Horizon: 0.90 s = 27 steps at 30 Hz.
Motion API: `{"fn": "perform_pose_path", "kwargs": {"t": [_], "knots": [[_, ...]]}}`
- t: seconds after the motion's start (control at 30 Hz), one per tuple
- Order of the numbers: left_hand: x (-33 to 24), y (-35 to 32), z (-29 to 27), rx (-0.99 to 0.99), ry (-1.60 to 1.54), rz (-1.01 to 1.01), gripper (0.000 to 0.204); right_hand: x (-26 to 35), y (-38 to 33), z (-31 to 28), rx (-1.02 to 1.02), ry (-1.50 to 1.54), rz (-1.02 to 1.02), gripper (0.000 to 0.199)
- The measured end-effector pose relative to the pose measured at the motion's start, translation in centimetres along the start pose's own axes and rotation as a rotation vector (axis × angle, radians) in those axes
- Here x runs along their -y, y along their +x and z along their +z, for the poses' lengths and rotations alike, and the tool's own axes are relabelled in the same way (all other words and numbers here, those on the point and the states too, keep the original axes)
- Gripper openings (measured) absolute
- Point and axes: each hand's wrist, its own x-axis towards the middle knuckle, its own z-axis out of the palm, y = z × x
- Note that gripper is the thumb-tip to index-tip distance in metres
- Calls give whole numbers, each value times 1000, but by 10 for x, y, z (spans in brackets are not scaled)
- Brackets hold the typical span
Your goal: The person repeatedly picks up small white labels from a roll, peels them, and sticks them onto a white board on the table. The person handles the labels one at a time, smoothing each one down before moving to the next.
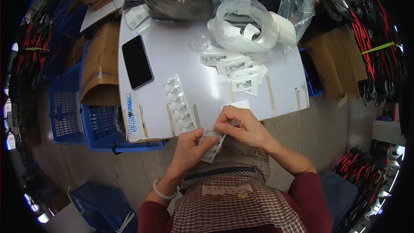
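Note:
Over my lap, just off the table's front edge, my left hand (188, 150) grips a small sheet of white barcode labels (209, 154), thumb across its front. My right hand (245, 126) is closed, thumb and fingertips pinched at the sheet's upper edge; whether a label is lifting there is hidden by the fingers. A white card (242, 104) lies partly covered behind my right hand. On the table to the left rests a longer strip of barcode labels (176, 102). Farther back is a loose pile of white barcode tags (236, 66).
A black phone (137, 62) lies on the white table (207, 97) at left. Behind the tags stand a clear plastic bag (246, 39) with white pieces inside and a black plastic bag (177, 0). Blue crates (101, 123) and cardboard boxes (102, 62) flank the table.

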Motion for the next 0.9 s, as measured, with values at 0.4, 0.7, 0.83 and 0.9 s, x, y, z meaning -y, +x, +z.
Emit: {"fn": "perform_pose_path", "kwargs": {"t": [0.4, 0.7, 0.83, 0.9], "knots": [[0, 4, 10, -53, 156, 230, 18, -31, -9, -3, 213, 824, 320, 15], [6, 0, 39, -182, 120, 327, 28, -31, -37, -9, -393, 246, -63, 11], [15, 0, 37, -105, 275, 183, 33, -24, -53, -7, -301, -66, -192, 21], [16, 2, 38, -89, 244, 211, 32, -28, -55, -4, -316, -118, -253, 22]]}}
